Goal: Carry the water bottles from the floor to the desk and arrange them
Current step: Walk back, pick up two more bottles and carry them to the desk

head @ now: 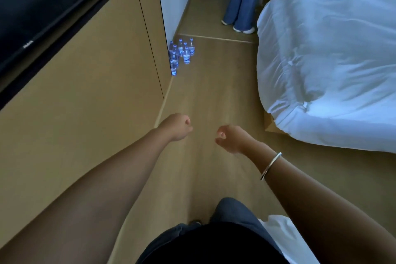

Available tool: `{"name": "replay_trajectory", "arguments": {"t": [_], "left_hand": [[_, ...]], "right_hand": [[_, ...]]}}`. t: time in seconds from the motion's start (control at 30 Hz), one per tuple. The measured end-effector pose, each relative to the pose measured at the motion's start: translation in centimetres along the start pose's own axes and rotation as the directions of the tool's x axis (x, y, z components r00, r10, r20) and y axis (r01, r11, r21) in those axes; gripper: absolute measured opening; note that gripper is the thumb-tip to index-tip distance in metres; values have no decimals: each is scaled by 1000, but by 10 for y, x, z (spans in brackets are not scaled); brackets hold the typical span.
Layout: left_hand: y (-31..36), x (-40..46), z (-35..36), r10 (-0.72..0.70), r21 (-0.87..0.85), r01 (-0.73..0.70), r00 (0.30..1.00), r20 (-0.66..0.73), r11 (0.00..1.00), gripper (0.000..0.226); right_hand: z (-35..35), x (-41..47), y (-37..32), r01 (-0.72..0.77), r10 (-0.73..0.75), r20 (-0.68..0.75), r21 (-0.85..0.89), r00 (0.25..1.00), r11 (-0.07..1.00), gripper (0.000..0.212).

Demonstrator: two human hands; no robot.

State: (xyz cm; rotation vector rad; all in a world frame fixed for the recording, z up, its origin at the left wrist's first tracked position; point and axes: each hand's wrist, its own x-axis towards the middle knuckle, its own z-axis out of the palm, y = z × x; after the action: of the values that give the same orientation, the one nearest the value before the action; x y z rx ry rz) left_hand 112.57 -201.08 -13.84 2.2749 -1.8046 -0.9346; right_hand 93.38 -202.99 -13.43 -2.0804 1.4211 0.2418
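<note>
Several clear water bottles (181, 54) with blue caps and blue labels stand upright in a cluster on the wooden floor, against the corner of the wooden wall panel ahead. My left hand (177, 127) and my right hand (232, 138) are stretched out in front of me, well short of the bottles. Both hands hold nothing, and their fingers hang loosely curled. A metal bangle (270, 166) sits on my right wrist. No desk is in view.
A wooden wall panel (85, 92) runs along my left with a black TV (42, 10) mounted on it. A bed with white bedding (332, 60) fills the right side. Another person in blue jeans (242, 0) stands beyond the bottles in the narrow passage.
</note>
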Motion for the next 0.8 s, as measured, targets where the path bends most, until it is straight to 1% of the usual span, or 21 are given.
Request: {"name": "replay_trajectory", "arguments": {"t": [0.17, 0.33, 0.53, 0.7, 0.8], "left_hand": [[-3, 69, -22, -13, -46, 13, 1000, -13, 999, 24], [5, 163, -52, -24, -51, 23, 999, -27, 998, 5], [32, 281, -101, -61, -15, 61, 998, -2, 998, 4], [47, 358, -135, -82, -6, 82, 997, -5, 997, 9], [49, 395, -147, -102, -9, 102, 995, 2, 995, 16]], "right_hand": [[-28, 72, 3, 17, -16, 37, -26, 999, 1000, 39], [-75, 160, 14, 39, -38, 47, -22, 998, 999, 38], [-153, 272, 37, 55, -54, 54, -18, 997, 998, 37], [-216, 346, 52, 58, -57, 33, -29, 998, 998, 35], [-237, 383, 54, 80, -79, 45, -23, 996, 997, 35]]}}
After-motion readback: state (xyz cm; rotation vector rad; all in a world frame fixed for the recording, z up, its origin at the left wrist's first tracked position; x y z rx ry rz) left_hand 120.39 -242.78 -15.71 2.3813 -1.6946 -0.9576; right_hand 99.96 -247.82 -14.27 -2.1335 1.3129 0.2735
